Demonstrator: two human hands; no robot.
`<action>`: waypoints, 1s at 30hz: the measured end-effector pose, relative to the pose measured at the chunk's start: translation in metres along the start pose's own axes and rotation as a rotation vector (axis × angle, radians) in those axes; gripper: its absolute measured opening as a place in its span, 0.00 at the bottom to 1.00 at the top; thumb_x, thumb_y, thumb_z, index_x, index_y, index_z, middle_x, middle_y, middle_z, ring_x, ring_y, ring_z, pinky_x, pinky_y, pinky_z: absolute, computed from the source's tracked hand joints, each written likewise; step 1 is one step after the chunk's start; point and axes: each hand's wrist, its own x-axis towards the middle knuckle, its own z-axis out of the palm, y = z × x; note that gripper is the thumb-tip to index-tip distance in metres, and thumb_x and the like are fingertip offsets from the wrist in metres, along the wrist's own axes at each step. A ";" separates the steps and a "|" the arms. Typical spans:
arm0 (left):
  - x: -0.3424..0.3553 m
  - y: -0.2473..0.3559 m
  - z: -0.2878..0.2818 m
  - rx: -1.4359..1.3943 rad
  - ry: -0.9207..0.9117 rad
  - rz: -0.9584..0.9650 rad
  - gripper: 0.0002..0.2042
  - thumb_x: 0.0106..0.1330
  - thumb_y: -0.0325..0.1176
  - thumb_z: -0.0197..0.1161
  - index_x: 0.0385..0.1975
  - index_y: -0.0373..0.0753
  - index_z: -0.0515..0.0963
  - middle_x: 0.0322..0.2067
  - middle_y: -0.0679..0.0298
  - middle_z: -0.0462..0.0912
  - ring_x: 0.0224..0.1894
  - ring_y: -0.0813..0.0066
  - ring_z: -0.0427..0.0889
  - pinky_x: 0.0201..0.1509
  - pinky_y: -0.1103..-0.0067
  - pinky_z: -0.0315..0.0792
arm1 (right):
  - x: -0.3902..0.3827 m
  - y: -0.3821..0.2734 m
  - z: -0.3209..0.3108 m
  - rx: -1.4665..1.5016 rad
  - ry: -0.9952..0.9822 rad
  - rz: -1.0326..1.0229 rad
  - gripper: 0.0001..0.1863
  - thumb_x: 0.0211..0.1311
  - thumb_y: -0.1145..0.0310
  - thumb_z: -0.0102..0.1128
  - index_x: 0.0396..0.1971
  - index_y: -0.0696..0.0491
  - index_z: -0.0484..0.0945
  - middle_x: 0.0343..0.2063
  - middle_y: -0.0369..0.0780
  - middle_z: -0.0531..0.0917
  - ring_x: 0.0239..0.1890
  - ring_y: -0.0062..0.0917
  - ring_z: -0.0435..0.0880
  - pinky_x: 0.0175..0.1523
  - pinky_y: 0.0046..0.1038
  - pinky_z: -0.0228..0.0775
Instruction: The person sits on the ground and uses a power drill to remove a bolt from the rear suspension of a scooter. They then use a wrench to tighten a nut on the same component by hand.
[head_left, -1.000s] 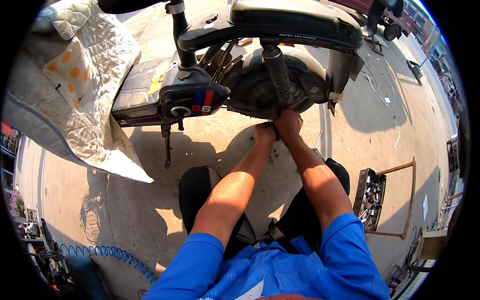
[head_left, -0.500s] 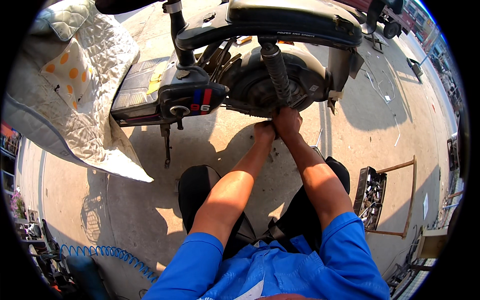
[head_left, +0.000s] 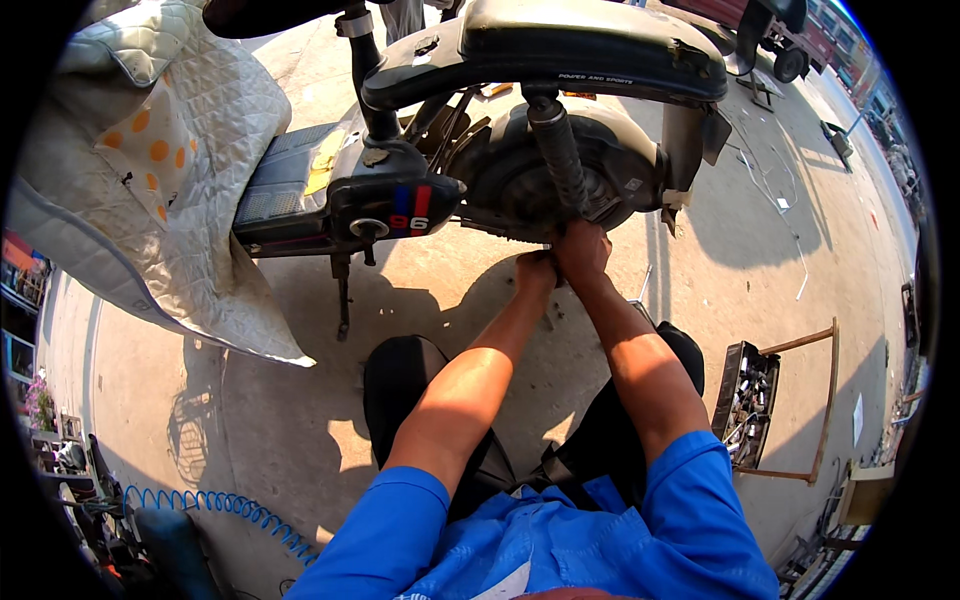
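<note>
An electric scooter (head_left: 390,195) stands in front of me, its rear wheel (head_left: 525,180) towards the right. At the lower edge of that wheel, below the shock absorber (head_left: 560,155), both my hands work close together. My right hand (head_left: 583,252) is closed just under the shock absorber's lower end. Beside it on the left, my left hand (head_left: 537,270) is closed too, its fingers curled towards the wheel. What the fingers grip is dark and mostly hidden between the hands, so I cannot name it.
A quilted cover (head_left: 215,130) drapes over the scooter's front at left. The kickstand (head_left: 342,295) hangs below. To my right sits a tool tray (head_left: 748,400) full of small parts, with a frame handle. A blue coiled hose (head_left: 230,503) lies at lower left.
The whole view has shifted slightly, so the scooter sits a little further right and lower. A person's legs now show at the top. My hands stay closed at the wheel.
</note>
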 end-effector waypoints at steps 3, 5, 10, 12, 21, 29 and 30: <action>0.010 0.007 0.009 -0.070 0.038 -0.275 0.10 0.56 0.24 0.50 0.14 0.32 0.74 0.12 0.64 0.71 0.14 0.78 0.68 0.17 0.75 0.60 | 0.003 0.005 0.006 0.007 -0.003 -0.009 0.20 0.54 0.53 0.58 0.25 0.58 0.83 0.27 0.53 0.82 0.34 0.48 0.83 0.42 0.44 0.74; 0.013 0.008 0.007 -0.103 0.051 -0.393 0.10 0.56 0.24 0.50 0.14 0.32 0.74 0.12 0.64 0.71 0.14 0.78 0.68 0.17 0.75 0.60 | 0.003 0.004 0.009 0.006 -0.011 -0.014 0.20 0.53 0.53 0.59 0.25 0.58 0.83 0.26 0.53 0.82 0.34 0.48 0.83 0.42 0.45 0.74; 0.004 0.016 0.007 -0.191 0.023 -0.330 0.10 0.55 0.24 0.50 0.14 0.32 0.74 0.12 0.64 0.70 0.14 0.78 0.67 0.17 0.76 0.59 | 0.000 0.004 0.002 0.029 0.018 -0.045 0.18 0.54 0.54 0.58 0.24 0.57 0.83 0.26 0.53 0.82 0.34 0.48 0.83 0.42 0.45 0.74; 0.000 0.011 0.000 -0.074 -0.004 -0.078 0.10 0.55 0.24 0.50 0.14 0.32 0.73 0.12 0.64 0.70 0.14 0.78 0.67 0.17 0.76 0.60 | 0.002 0.004 0.005 0.027 0.010 -0.038 0.18 0.53 0.55 0.59 0.24 0.57 0.83 0.26 0.53 0.82 0.34 0.48 0.83 0.42 0.45 0.74; -0.007 0.030 0.001 0.010 0.053 -0.145 0.09 0.52 0.23 0.49 0.14 0.32 0.74 0.13 0.63 0.71 0.14 0.76 0.68 0.18 0.75 0.61 | 0.002 0.003 0.005 -0.021 0.023 -0.034 0.18 0.53 0.55 0.59 0.24 0.57 0.82 0.26 0.53 0.82 0.33 0.47 0.83 0.41 0.45 0.75; -0.009 0.049 0.006 0.047 0.130 -0.300 0.09 0.53 0.23 0.49 0.15 0.30 0.75 0.15 0.62 0.73 0.16 0.75 0.70 0.19 0.74 0.62 | 0.003 0.005 0.010 -0.019 0.060 -0.039 0.19 0.52 0.54 0.59 0.23 0.58 0.82 0.24 0.52 0.82 0.32 0.47 0.83 0.40 0.44 0.75; -0.008 0.051 0.006 0.029 0.124 -0.311 0.09 0.54 0.23 0.49 0.15 0.30 0.74 0.15 0.61 0.73 0.16 0.75 0.70 0.19 0.74 0.62 | 0.003 0.006 0.009 -0.021 0.063 -0.043 0.20 0.53 0.53 0.59 0.23 0.58 0.82 0.24 0.52 0.82 0.32 0.46 0.83 0.40 0.44 0.75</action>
